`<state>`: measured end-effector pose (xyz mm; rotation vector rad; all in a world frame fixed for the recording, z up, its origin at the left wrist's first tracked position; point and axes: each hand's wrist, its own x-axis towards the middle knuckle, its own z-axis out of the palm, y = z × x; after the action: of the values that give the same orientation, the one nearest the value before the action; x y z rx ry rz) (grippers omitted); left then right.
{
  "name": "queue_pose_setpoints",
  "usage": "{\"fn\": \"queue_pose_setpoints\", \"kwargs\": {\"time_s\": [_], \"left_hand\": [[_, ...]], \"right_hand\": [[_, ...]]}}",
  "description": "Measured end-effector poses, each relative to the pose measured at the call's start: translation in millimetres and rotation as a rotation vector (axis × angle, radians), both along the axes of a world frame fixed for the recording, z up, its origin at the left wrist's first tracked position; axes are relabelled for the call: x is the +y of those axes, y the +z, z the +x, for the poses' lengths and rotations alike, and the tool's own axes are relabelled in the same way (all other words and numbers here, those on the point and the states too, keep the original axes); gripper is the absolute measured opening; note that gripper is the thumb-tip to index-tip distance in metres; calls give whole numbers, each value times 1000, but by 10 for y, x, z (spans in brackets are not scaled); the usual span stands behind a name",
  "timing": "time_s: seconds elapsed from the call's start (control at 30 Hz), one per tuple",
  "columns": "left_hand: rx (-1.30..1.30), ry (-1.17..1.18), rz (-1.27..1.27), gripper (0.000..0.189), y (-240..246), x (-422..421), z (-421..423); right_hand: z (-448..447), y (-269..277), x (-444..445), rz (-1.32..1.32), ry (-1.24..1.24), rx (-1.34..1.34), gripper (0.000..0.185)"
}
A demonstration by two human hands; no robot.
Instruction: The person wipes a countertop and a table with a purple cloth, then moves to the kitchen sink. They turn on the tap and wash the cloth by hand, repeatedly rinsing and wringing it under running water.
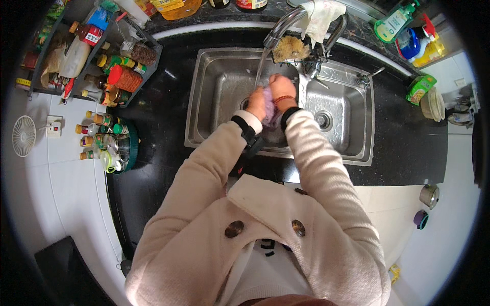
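Both my hands are over the left basin of a stainless steel double sink (216, 90). A purple cloth (271, 109) is bunched between them, its lower part hanging below my wrists. My left hand (258, 102) grips it from the left, and my right hand (282, 87) closes on it from the right, a red beaded bracelet (284, 98) at the wrist. Water (262, 67) runs from the chrome faucet (285, 25) just beside my fingers. The fingertips and part of the cloth are hidden by my hands.
Behind the sink, a wire rack holds a tan scrubber (291, 49); a white rag (323, 19) drapes over the faucet. Bottles fill a grey shelf (139, 82) and a green turntable (133, 143) at left. A soap bottle (394, 25) and a green packet (421, 88) stand at right.
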<state>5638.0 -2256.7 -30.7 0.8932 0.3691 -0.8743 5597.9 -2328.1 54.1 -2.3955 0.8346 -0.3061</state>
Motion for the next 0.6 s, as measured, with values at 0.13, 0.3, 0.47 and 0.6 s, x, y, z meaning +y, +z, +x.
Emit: {"fn": "queue_pose_setpoints", "kwargs": {"time_s": [0.13, 0.3, 0.47, 0.6], "left_hand": [[-492, -148, 84, 26, 13, 151, 144], [-1281, -526, 422, 19, -1, 290, 191], [-316, -315, 21, 23, 240, 301, 139], [-685, -400, -3, 29, 511, 445, 346]], "right_hand": [[-14, 49, 161, -47, 74, -66, 35], [-9, -33, 279, 6, 177, -14, 33], [72, -172, -19, -3, 73, -70, 34], [146, -283, 35, 189, 198, -198, 32]]}}
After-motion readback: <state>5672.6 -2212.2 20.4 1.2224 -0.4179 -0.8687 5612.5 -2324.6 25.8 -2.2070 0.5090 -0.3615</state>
